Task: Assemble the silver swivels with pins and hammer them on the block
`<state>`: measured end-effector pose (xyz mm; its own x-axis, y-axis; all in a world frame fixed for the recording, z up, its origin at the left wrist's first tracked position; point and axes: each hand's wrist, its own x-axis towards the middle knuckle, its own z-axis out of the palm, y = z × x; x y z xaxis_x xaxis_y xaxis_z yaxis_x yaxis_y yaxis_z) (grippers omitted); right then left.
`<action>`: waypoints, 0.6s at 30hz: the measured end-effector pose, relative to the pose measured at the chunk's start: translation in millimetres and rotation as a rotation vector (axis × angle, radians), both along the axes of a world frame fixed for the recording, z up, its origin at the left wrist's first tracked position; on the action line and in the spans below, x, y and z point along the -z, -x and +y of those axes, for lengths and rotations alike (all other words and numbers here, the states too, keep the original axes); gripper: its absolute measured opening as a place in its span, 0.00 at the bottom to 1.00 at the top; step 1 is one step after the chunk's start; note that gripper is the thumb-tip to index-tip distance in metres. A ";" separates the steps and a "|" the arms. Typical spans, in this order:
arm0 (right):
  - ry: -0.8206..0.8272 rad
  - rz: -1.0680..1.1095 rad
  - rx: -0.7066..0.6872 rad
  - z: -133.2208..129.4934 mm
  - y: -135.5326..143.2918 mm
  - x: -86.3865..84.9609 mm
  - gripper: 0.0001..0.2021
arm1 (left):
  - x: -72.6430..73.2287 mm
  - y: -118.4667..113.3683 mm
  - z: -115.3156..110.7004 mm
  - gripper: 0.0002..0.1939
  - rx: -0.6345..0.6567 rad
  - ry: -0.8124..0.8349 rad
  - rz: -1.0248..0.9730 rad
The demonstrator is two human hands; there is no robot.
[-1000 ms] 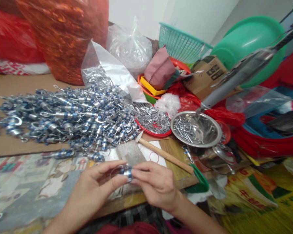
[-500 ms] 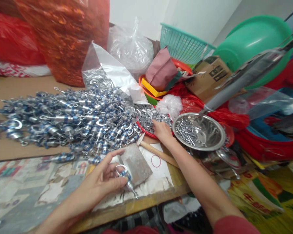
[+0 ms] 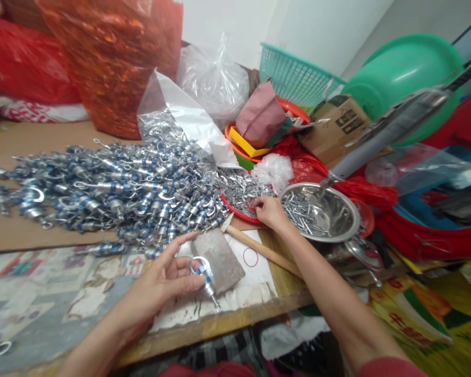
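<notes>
My left hand (image 3: 176, 275) grips a silver-and-blue metal fitting (image 3: 207, 280) with a hook at its top and a pin pointing down, at the edge of a flat metal block (image 3: 219, 262). My right hand (image 3: 267, 210) is over the near right rim of a red tray (image 3: 241, 213) of small metal pieces; its fingers are pinched, and what they hold is too small to name. A hammer (image 3: 259, 247) with a wooden handle lies between the block and my right forearm. A large pile of similar fittings (image 3: 118, 191) spreads over the left and middle.
A steel bowl (image 3: 347, 230) holding metal pins stands right of the tray. A grey rod-like tool (image 3: 377, 139) slants above it. Behind are bags, a cardboard box (image 3: 337, 128), a green basket (image 3: 294, 76) and a green basin (image 3: 412, 78). The wooden table edge (image 3: 227, 322) runs in front.
My right hand has shifted slightly right and toward me at the tray, its fingers drawn closer together. My left hand still holds the fitting by the block. The view has moved a little.
</notes>
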<state>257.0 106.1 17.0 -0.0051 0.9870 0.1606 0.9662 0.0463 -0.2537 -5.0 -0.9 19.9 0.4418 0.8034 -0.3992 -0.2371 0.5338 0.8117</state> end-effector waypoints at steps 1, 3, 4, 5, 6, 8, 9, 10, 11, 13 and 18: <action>-0.026 0.030 -0.006 -9.6 7.2 -3.1 0.11 | 0.2 -0.2 -0.2 0.38 -0.004 -0.004 -0.001; -0.073 0.146 -0.064 -35.4 27.6 -9.3 0.11 | 0.4 -0.6 -0.8 0.38 -0.007 -0.015 -0.009; -0.086 0.207 -0.115 -50.4 39.4 -12.0 0.10 | 0.4 -0.8 -1.1 0.37 -0.004 -0.021 -0.015; -0.106 0.389 -0.227 -65.5 51.3 -14.3 0.08 | 0.3 -0.9 -1.5 0.37 -0.001 -0.028 -0.022; -0.107 0.519 -0.336 -79.7 62.2 -16.3 0.07 | 0.1 -1.1 -1.9 0.36 0.001 -0.035 -0.027; -0.066 0.595 -0.500 -101.4 78.3 -19.3 0.08 | -0.5 -1.4 -2.7 0.36 0.000 -0.049 -0.030; -0.038 0.582 -0.546 -107.8 82.9 -20.4 0.08 | -0.8 -1.5 -3.1 0.36 -0.003 -0.054 -0.030; -0.007 0.556 -0.565 -111.2 85.3 -21.1 0.08 | -1.1 -1.7 -3.5 0.36 -0.007 -0.057 -0.031; 0.025 0.534 -0.566 -112.1 86.0 -21.5 0.08 | -1.3 -1.8 -3.8 0.36 -0.010 -0.058 -0.032; 0.088 0.518 -0.552 -108.9 84.9 -21.1 0.07 | -1.5 -1.9 -4.3 0.36 -0.009 -0.059 -0.038; 0.138 0.514 -0.606 -100.0 87.6 -9.7 0.08 | -0.3 -1.5 -4.7 0.37 -0.004 -0.065 -0.068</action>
